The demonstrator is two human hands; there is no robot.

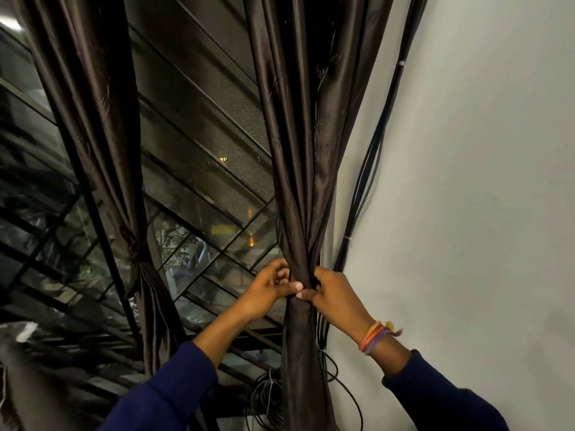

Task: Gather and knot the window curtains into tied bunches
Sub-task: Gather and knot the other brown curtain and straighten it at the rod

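Note:
Two dark brown satin curtains hang over the window. The right curtain (303,169) is squeezed into a narrow bunch at mid height. My left hand (267,289) grips that bunch from the left, thumb across its front. On the other side my right hand (334,295), with coloured thread bands on the wrist, clamps the same spot, and the two thumbs nearly touch. Below the hands the cloth hangs straight down. The left curtain (102,126) is cinched at a tied waist (138,248), and its lower part flares out beneath.
A window with a dark metal grille (199,169) and mesh lies behind the curtains. Black cables (368,169) run down the white wall (482,181) just right of the held curtain, and a coil of cable (264,399) hangs low behind it.

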